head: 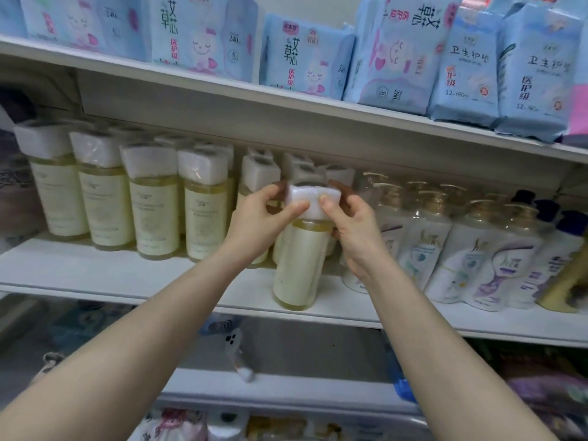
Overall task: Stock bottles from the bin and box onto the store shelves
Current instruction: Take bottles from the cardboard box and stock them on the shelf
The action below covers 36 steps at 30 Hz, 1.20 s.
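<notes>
A tall bottle [299,265] of pale yellow liquid with a cream label and a white wrapped cap stands near the front edge of the middle shelf [133,275]. My left hand [257,227] pinches the left side of its cap. From the other side, my right hand [353,230] grips the cap and the neck. Both thumbs press on the cap's front. Several matching bottles [152,214] stand in rows to the left on the same shelf.
White pump bottles [477,259] with purple labels fill the shelf's right part. Blue packs [305,58] line the upper shelf [222,100] close overhead. The lower shelf [286,386] holds small packets, blurred.
</notes>
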Each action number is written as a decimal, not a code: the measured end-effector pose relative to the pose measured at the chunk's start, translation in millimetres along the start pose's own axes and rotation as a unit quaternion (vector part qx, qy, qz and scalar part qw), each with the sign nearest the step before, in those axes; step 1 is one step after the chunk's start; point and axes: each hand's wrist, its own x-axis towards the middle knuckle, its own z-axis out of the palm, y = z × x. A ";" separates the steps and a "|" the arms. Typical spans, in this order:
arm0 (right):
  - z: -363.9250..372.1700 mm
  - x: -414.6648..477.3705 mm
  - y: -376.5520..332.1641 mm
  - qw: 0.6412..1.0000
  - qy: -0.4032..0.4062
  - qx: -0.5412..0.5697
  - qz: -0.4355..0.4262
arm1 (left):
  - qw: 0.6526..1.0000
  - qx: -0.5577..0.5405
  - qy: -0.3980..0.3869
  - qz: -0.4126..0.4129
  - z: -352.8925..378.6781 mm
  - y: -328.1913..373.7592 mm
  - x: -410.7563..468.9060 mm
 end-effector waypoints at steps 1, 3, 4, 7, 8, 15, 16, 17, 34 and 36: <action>1.7 -1.6 2.2 1.000 0.003 0.007 -0.006 | 1.000 -0.012 0.000 0.003 0.5 -1.8 -2.6; 4.5 -4.9 8.7 1.000 0.018 0.018 -0.013 | 0.999 -0.037 -0.014 0.008 0.5 -3.0 -8.3; 5.0 -7.6 13.0 0.999 0.027 0.017 -0.015 | 0.998 -0.051 -0.026 0.007 0.3 -5.0 -11.7; 3.4 -20.4 30.0 0.998 0.048 -0.016 -0.036 | 0.995 -0.061 -0.077 -0.008 -0.3 -15.6 -24.6; 3.1 -26.9 35.2 0.997 0.054 -0.026 -0.042 | 0.993 -0.064 -0.092 -0.023 0.7 -22.2 -29.4; 5.5 -61.7 72.8 0.980 0.056 -0.188 -0.043 | 0.979 -0.085 -0.170 -0.073 12.2 -40.3 -52.3; 5.4 -62.9 75.0 0.974 0.060 -0.216 -0.045 | 0.979 -0.092 -0.169 -0.069 12.6 -39.2 -52.7; 4.3 -63.6 74.9 0.969 0.064 -0.233 -0.043 | 0.979 -0.097 -0.169 -0.066 13.0 -38.6 -53.0; -52.3 -82.5 75.2 0.970 0.154 -0.182 -0.040 | 0.986 -0.086 -0.143 -0.013 39.9 -43.1 -79.2; -46.3 -88.1 74.6 0.966 0.162 -0.194 -0.051 | 0.986 -0.084 -0.144 -0.008 39.7 -44.9 -79.4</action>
